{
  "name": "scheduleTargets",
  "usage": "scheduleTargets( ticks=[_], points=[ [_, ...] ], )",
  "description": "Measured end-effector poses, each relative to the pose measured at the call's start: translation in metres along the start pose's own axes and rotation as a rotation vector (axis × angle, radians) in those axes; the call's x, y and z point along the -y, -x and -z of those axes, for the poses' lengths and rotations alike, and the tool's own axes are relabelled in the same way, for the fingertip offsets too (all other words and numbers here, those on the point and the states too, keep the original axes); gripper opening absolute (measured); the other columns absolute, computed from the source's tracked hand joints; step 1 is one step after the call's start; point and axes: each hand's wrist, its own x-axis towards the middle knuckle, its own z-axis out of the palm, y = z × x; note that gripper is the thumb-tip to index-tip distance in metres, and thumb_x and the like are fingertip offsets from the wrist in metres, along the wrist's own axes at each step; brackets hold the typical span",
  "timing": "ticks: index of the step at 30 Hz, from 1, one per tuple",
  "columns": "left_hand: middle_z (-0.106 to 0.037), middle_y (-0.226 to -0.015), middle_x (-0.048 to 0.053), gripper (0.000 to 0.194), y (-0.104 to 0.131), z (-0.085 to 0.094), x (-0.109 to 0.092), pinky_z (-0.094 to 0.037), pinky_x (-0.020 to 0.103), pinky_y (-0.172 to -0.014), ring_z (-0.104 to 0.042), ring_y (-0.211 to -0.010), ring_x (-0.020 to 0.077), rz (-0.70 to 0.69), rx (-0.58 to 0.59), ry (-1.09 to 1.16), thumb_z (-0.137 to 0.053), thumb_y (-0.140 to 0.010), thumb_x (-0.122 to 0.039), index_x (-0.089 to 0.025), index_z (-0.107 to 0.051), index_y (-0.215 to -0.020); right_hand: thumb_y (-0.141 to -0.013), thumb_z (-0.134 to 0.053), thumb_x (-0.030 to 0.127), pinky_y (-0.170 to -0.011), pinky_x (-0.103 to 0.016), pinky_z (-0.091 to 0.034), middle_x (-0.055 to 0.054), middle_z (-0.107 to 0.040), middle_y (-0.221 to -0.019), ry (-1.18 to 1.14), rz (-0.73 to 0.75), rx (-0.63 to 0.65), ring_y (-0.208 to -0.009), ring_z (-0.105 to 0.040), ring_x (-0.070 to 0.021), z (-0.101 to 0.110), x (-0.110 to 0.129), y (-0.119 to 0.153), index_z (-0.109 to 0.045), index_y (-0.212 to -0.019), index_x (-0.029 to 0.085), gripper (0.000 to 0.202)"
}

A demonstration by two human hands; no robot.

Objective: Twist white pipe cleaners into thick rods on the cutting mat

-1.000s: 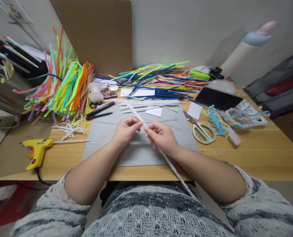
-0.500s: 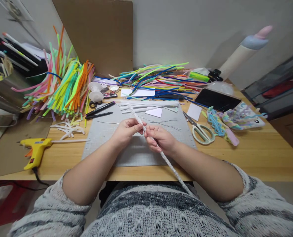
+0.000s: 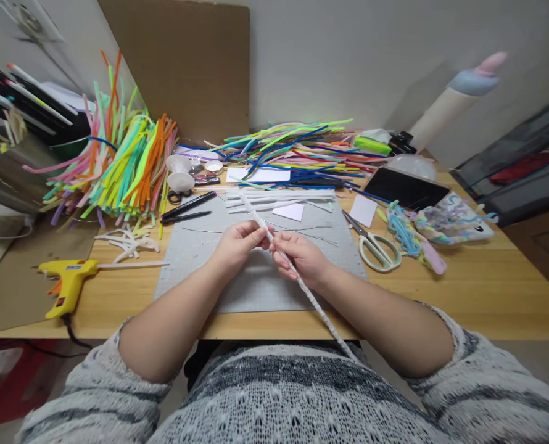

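A long white wrapped stick, which looks like white pipe cleaner coiled around a rod, slants from above the mat down to my lap. My left hand pinches it near its upper part, thumb on top. Just below, my right hand is closed around it, fingertips almost touching those of the left. Both hands are over the grey cutting mat. Beyond them on the mat lie several straight white pipe cleaners, a white paper piece and thin wires.
Scissors and a braided pipe-cleaner piece lie at right, near a dark-screened phone. At left are a yellow glue gun, white offcuts and black pens. Colourful pipe cleaners are piled at the back.
Both hands keep their grip on the white wrapped stick at nearly the same spot. My fingers and the stick have shifted only very slightly.
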Motion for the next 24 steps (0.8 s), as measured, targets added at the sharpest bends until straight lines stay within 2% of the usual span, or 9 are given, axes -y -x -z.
scheduleTargets(
  ticks=[4,7,10,19,21,22,24],
  points=[
    [-0.065,-0.066,0.004,0.038,-0.003,0.000,0.004,-0.047,0.026,-0.067,-0.060,-0.062,0.0126,0.042,0.053,0.093,-0.072,-0.067,-0.046,-0.012,-0.068,-0.082,-0.078,-0.060,0.040,-0.027,-0.015,-0.023,0.009,-0.048,-0.040,-0.004,0.017,-0.040,-0.024,-0.034,-0.0047,-0.001,0.001,0.000,-0.048,-0.076,0.018,0.025],
    [-0.065,-0.064,0.003,0.029,-0.004,0.002,0.008,-0.046,0.024,-0.066,-0.059,-0.061,0.0111,0.039,0.006,0.041,-0.076,-0.065,-0.039,-0.012,-0.064,-0.069,-0.078,-0.059,0.038,-0.026,-0.015,-0.022,0.009,-0.047,-0.039,0.010,0.015,-0.053,-0.024,-0.034,-0.0047,-0.001,0.000,-0.001,-0.049,-0.075,0.017,0.023],
    [-0.065,-0.063,0.002,0.029,-0.004,0.003,0.008,-0.045,0.024,-0.066,-0.058,-0.059,0.0105,0.051,-0.025,0.015,-0.077,-0.063,-0.037,-0.012,-0.062,-0.065,-0.079,-0.058,0.037,-0.026,-0.015,-0.022,0.009,-0.048,-0.039,0.021,0.012,-0.062,-0.024,-0.034,-0.0049,-0.001,-0.001,-0.002,-0.049,-0.075,0.017,0.022],
    [-0.062,-0.057,0.002,0.030,-0.003,0.005,0.005,-0.044,0.025,-0.064,-0.057,-0.057,0.0116,0.033,-0.001,-0.072,-0.077,-0.061,-0.037,-0.012,-0.060,-0.060,-0.080,-0.058,0.038,-0.027,-0.014,-0.024,0.009,-0.047,-0.040,-0.023,-0.054,0.010,-0.024,-0.035,-0.0048,0.004,-0.005,-0.002,-0.049,-0.076,0.017,0.023],
    [-0.064,-0.068,0.004,0.030,-0.005,0.007,0.003,-0.046,0.027,-0.066,-0.059,-0.064,0.0138,0.031,-0.013,-0.117,-0.074,-0.065,-0.040,-0.012,-0.063,-0.071,-0.080,-0.058,0.038,-0.027,-0.014,-0.023,0.009,-0.047,-0.040,-0.027,-0.045,-0.001,-0.024,-0.034,-0.0045,0.006,-0.005,-0.003,-0.050,-0.077,0.017,0.023],
    [-0.066,-0.079,0.006,0.033,-0.005,0.009,0.001,-0.047,0.028,-0.068,-0.061,-0.070,0.0155,-0.019,-0.052,-0.170,-0.071,-0.067,-0.041,-0.013,-0.064,-0.083,-0.080,-0.058,0.038,-0.027,-0.014,-0.023,0.009,-0.047,-0.040,-0.021,-0.037,-0.018,-0.024,-0.034,-0.0045,0.007,-0.004,-0.004,-0.050,-0.077,0.017,0.023],
    [-0.061,-0.111,0.010,0.043,-0.006,0.015,-0.005,-0.047,0.033,-0.079,-0.060,-0.092,0.0206,-0.239,-0.180,-0.394,-0.067,-0.072,-0.041,-0.018,-0.059,-0.108,-0.079,-0.059,0.038,-0.027,-0.014,-0.022,0.009,-0.047,-0.040,0.004,-0.029,-0.060,-0.024,-0.035,-0.0046,0.009,-0.003,-0.005,-0.051,-0.078,0.016,0.023]
  ],
)
